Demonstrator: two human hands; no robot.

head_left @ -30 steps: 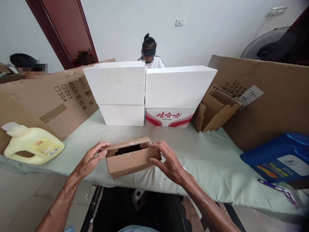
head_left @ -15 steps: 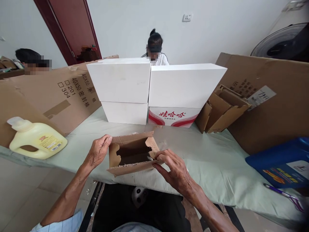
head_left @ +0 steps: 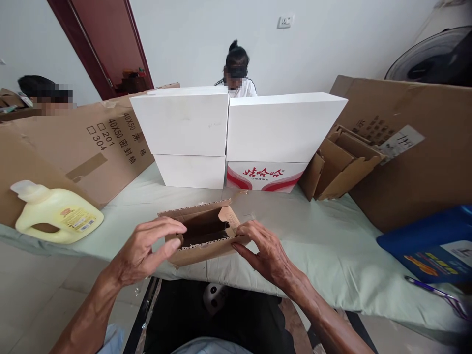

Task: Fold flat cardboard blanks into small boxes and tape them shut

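Note:
A small brown cardboard box (head_left: 208, 251) with an open top sits near the table's front edge, slightly askew. Its inside is dark, and a notched flap stands up at its right end. My right hand (head_left: 267, 250) pinches the right front corner of this box, thumb outside and fingers over the rim. At the left end is my left hand (head_left: 147, 248), its thumb and fingers apart around the notched left flap. Whether those fingertips touch the cardboard is hard to tell.
White cartons (head_left: 180, 123) stand stacked behind the box. Folded cardboard (head_left: 337, 164) leans beside them. Large brown cartons flank the table (head_left: 291, 221). A yellow jug (head_left: 61, 214) lies left; a blue container (head_left: 427, 246) and purple pen (head_left: 431, 287) lie right. A person (head_left: 241, 88) sits opposite.
My left hand has shifted from the box's far left corner to its near left end, and its fingers have spread. The box has turned slightly. My right hand still grips its corner.

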